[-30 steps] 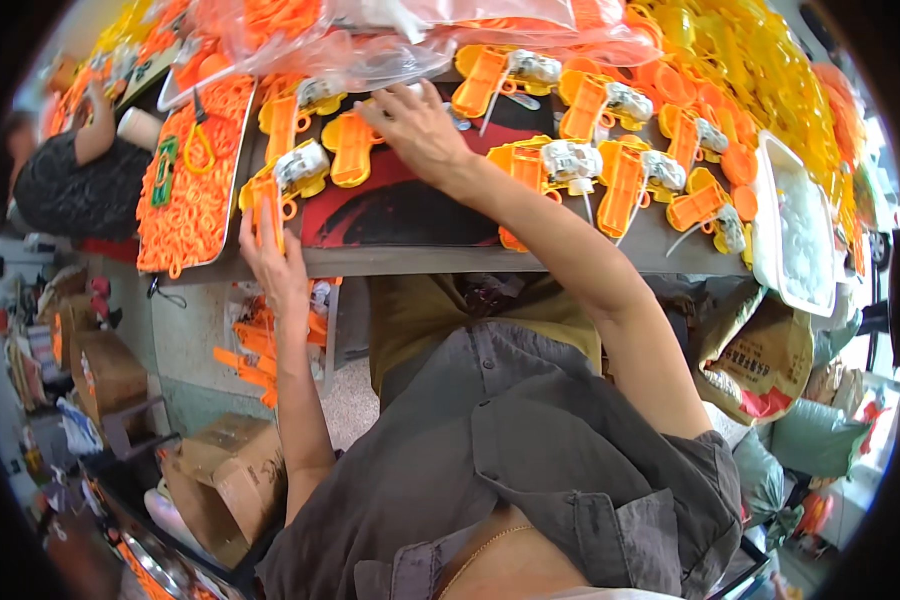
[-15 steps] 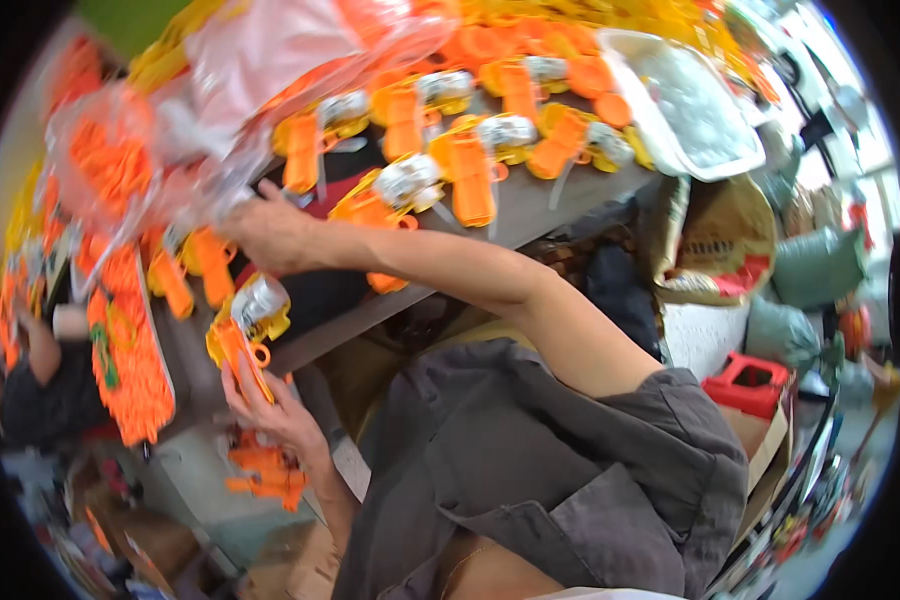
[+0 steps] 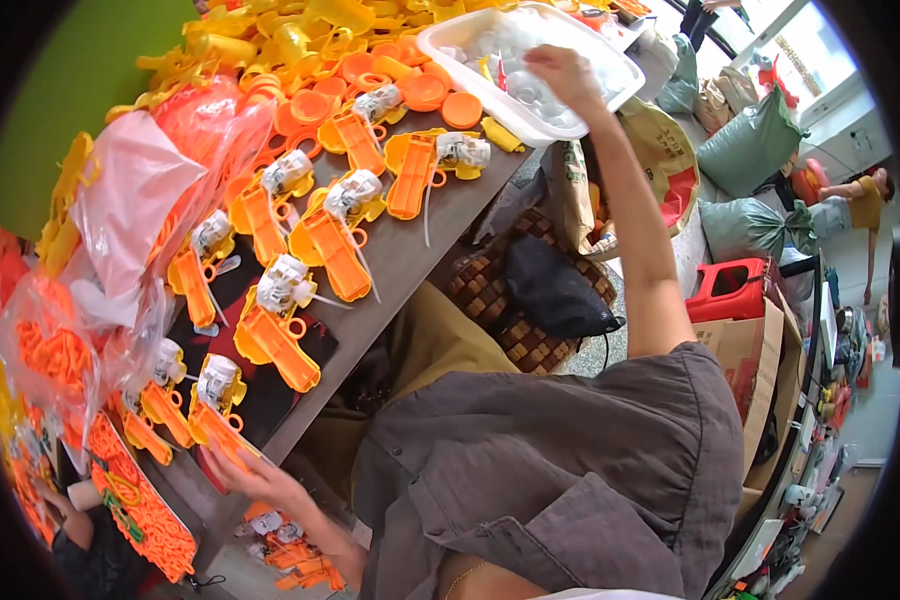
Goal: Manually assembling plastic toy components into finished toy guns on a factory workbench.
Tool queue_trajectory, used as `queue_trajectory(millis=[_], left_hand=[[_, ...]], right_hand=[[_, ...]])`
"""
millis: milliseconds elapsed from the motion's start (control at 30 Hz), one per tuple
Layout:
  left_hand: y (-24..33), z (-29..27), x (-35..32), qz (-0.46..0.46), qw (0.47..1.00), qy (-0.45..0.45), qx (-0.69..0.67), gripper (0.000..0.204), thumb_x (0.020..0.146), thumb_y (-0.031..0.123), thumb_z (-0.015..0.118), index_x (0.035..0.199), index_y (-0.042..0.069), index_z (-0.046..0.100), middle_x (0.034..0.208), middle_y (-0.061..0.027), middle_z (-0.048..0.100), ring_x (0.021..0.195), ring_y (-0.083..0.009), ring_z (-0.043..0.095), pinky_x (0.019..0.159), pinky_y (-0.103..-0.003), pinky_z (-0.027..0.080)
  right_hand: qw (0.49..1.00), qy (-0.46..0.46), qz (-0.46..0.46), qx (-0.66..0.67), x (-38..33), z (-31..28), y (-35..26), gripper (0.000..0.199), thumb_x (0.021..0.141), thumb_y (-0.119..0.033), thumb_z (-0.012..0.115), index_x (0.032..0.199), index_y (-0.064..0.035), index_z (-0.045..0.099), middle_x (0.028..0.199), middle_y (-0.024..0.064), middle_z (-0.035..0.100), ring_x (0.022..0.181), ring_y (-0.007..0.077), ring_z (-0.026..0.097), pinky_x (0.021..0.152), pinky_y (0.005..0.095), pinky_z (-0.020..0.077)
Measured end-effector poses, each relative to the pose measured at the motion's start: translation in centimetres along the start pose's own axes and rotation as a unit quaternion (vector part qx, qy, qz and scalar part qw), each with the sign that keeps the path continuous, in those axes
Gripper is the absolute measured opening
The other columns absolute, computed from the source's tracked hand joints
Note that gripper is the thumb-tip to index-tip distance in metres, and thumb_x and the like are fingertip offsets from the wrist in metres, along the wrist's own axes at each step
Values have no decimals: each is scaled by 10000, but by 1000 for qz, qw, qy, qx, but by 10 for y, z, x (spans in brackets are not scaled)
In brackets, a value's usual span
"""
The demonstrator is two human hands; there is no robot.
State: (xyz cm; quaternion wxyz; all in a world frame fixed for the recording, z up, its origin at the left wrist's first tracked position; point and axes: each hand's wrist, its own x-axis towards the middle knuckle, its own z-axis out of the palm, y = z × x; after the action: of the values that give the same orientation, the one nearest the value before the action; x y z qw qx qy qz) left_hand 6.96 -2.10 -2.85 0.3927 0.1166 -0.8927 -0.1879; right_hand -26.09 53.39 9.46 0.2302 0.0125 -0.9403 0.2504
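Observation:
My left hand (image 3: 255, 478) is closed round the orange end of an orange-and-yellow plastic toy assembly (image 3: 217, 405) with a whitish mechanism on top, near the table's front edge. My right hand (image 3: 568, 78) is over a white tub (image 3: 542, 128) of clear, cup-like plastic pieces (image 3: 530, 35); motion blurs its fingers, and what they hold, if anything, I cannot make out. Several similar toy assemblies (image 3: 335, 250) lie in rows on the grey table (image 3: 410, 255), each with an orange grip and a ring. A red-and-white slender item (image 3: 501, 75) stands in the tub.
Yellow and orange parts (image 3: 300, 45) are heaped at the back. Plastic bags (image 3: 120, 240) and a tray of orange strips (image 3: 145, 510) are at left, where another person's hand (image 3: 65, 510) shows. A woven basket (image 3: 515, 340), red stool (image 3: 725, 290) and cardboard box (image 3: 745, 350) stand at right.
My right hand has gone from the plastic bag at left across to the white tub. The view has turned; my left hand keeps its hold on the toy assembly.

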Motion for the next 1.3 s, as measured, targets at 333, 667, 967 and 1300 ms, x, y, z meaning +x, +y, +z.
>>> queue_trajectory(millis=[333, 667, 967, 1300], left_hand=[[30, -56, 27, 69, 945, -311, 74, 482, 737, -155, 438, 1145, 9, 634, 1436, -146, 423, 1350, -364, 359, 1093, -464, 342], [28, -58, 23, 89, 948, -285, 109, 351, 777, -92, 578, 1102, 22, 646, 1405, -149, 456, 1302, -352, 422, 1061, -438, 385], [28, -41, 28, 80, 976, -194, 57, 220, 783, -45, 661, 991, 18, 697, 1289, -97, 571, 1205, -292, 519, 987, -386, 445], [24, -43, 11, 55, 986, -137, 80, 203, 764, 18, 711, 964, 53, 723, 1273, -73, 583, 1174, -270, 538, 980, -376, 427]], right_hand=[[956, -58, 38, -285, 11, 4, 60, 183, 727, -238, 712, 869, -128, 747, 896, 77, 712, 879, 252, 672, 765, 357, 514], [927, -213, -46, -306, 25, 59, 31, 239, 724, -186, 647, 916, -73, 735, 958, 142, 718, 968, 327, 676, 852, 557, 479], [986, -164, -33, -10, 73, 32, 147, 288, 817, -233, 655, 973, 1, 718, 863, 119, 722, 828, 179, 661, 777, 329, 497], [762, -409, -10, 503, -97, 71, -224, 307, 975, -262, 518, 1152, -37, 628, 1216, 76, 625, 1058, 121, 582, 894, 276, 451]])
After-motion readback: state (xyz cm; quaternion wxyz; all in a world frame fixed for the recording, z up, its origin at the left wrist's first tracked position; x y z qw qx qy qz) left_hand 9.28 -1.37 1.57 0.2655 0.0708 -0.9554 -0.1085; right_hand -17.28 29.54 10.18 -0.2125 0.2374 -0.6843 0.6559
